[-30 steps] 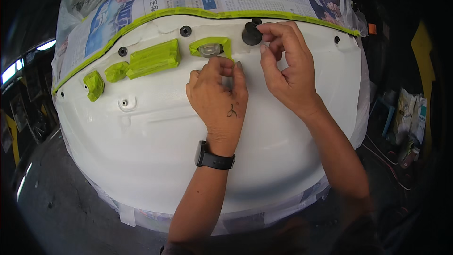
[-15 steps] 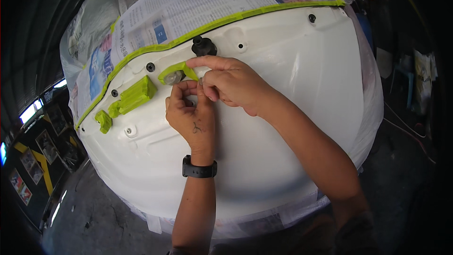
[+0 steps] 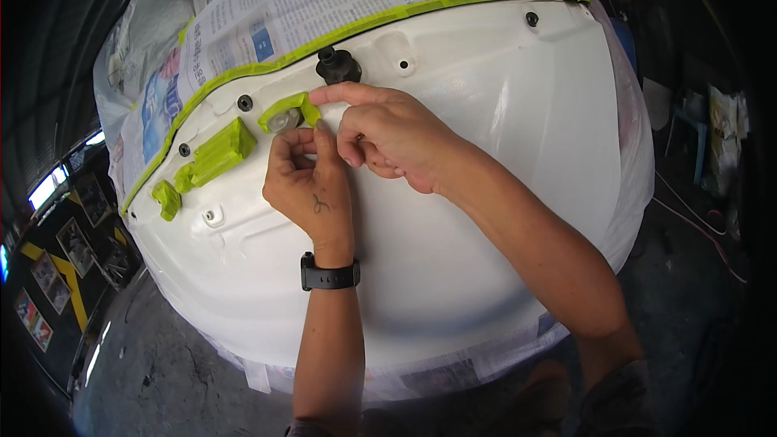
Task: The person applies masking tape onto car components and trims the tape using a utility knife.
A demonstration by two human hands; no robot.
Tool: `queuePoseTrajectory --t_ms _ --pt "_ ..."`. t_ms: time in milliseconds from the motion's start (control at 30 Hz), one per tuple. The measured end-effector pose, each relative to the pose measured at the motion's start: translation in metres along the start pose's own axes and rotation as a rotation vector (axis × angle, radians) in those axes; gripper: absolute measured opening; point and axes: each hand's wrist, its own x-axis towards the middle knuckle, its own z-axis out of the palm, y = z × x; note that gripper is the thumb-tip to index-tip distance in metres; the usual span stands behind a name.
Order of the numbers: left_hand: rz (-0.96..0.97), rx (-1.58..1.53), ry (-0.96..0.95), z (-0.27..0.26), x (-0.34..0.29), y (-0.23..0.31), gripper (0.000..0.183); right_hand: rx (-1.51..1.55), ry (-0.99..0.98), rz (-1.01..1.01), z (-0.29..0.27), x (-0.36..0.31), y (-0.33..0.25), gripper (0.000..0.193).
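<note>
Both hands are working at a strip of lime-green masking tape [image 3: 293, 109] wrapped around a small clear round fitting on the glossy white panel [image 3: 486, 194]. The right hand [image 3: 388, 137] is pinching the tape's end between thumb and forefinger; the left hand [image 3: 307, 182], fingers curled narrow, is touching just below it, under taped newspaper [image 3: 324, 0]

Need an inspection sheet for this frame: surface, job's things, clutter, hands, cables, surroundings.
Surface: white painted panel, glossy, edged by a green tape line and newspaper masking.
Job's things: green tape piece around a small round fitting; black knob just above.
Clutter: taped-over blocks to the left.
Hands: left hand and right hand both pinch the tape piece.
Cables: thin cables on the floor, right.
Surroundings: dark workshop floor.
</note>
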Motion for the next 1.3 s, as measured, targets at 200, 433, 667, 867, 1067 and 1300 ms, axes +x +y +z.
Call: queuePoseTrajectory --t_ms 200,433,667,867,1067,1300 --pt "0.054 0.044 0.086 0.004 0.002 -0.01 0.024 -0.018 0.039 0.002 0.005 -0.003 -0.001 0.061" --pt "0.123 0.077 0.128 -0.002 0.003 -0.016 0.023 0.043 0.052 -0.004 0.012 -0.003 0.001 0.062" --pt "0.309 0.101 0.091 -0.01 0.002 -0.026 0.014 0.063 0.089 -0.002 0.022 -0.005 -0.003 0.06" --pt "0.326 0.056 0.039 -0.014 0.001 -0.02 0.014 0.055 0.098 0.026 0.022 -0.006 -0.004 0.063" --pt "0.281 0.162 0.031 -0.021 0.016 -0.018 0.013 0.101 0.11 0.049 0.025 -0.008 -0.005 0.068" --pt "0.197 0.132 0.006 -0.027 0.02 -0.021 0.014 0.162 0.113 0.058 0.027 -0.008 -0.001 0.07"
